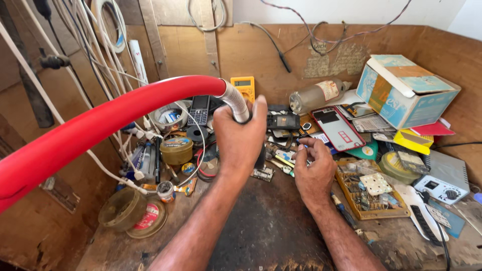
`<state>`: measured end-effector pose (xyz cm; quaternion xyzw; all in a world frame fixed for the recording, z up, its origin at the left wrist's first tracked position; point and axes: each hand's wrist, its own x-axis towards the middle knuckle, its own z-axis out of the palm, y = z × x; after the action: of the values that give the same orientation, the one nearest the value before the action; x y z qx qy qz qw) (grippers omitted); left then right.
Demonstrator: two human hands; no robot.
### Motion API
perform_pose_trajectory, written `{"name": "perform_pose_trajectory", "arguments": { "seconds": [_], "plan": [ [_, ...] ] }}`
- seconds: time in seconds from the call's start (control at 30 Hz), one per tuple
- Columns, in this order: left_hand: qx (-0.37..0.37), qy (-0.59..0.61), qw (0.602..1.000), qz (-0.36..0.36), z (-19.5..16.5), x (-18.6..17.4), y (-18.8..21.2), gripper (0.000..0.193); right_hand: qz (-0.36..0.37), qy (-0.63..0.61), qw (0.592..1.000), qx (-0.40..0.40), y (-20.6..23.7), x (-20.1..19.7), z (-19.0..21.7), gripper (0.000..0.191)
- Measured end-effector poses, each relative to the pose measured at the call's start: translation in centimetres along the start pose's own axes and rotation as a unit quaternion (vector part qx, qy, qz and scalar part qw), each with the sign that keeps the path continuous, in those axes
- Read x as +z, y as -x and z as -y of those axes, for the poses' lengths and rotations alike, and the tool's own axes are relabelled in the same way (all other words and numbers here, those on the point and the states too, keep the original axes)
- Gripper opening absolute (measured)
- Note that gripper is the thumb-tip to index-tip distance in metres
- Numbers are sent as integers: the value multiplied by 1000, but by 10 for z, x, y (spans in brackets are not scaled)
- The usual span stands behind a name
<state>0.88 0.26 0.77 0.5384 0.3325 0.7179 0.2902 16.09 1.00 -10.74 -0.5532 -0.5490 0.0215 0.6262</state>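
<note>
My left hand (240, 139) is closed around the silver corrugated neck (236, 103) of a hot-air tool, which runs into a thick red hose (100, 123) sweeping up and left across the view. The tool's tip is hidden behind that hand. My right hand (314, 168) rests just to the right on the dark wooden bench (266, 226), fingers curled over small parts and a thin tool among the clutter; what it grips I cannot make out. A small circuit board (262, 173) lies between the two hands.
A yellow multimeter (243, 86), clear bottle (316, 94), blue-and-white cardboard box (404, 90), red-edged phone back (337, 128), tray of components (369, 193), tins and tape rolls (133, 213) crowd the bench. White cables (100, 55) hang on the left wall.
</note>
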Motion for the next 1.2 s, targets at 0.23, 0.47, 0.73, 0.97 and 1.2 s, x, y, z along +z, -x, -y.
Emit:
{"name": "perform_pose_trajectory", "arguments": {
  "seconds": [0.23, 0.47, 0.73, 0.97, 1.2],
  "plan": [
    [-26, -54, 998, -25, -5, -8, -6, 41, 9, 2, 1000, 2, 0, 0, 1, 13],
    [0, -46, 998, -53, -2, -16, -8, 41, 12, 16, 1000, -15, 0, 0, -1, 12],
    [10, -14, 1000, -25, 3, -6, -2, 37, 15, 4, 1000, 4, -1, -1, 1, 14],
    [-38, 28, 999, -4, -10, -2, -2, 41, 16, 12, 1000, 4, -1, 0, 2, 13],
    [-15, -1, 1000, 5, -3, -5, -2, 40, 22, 13, 999, 23, -1, 0, -1, 13]
  ]
}}
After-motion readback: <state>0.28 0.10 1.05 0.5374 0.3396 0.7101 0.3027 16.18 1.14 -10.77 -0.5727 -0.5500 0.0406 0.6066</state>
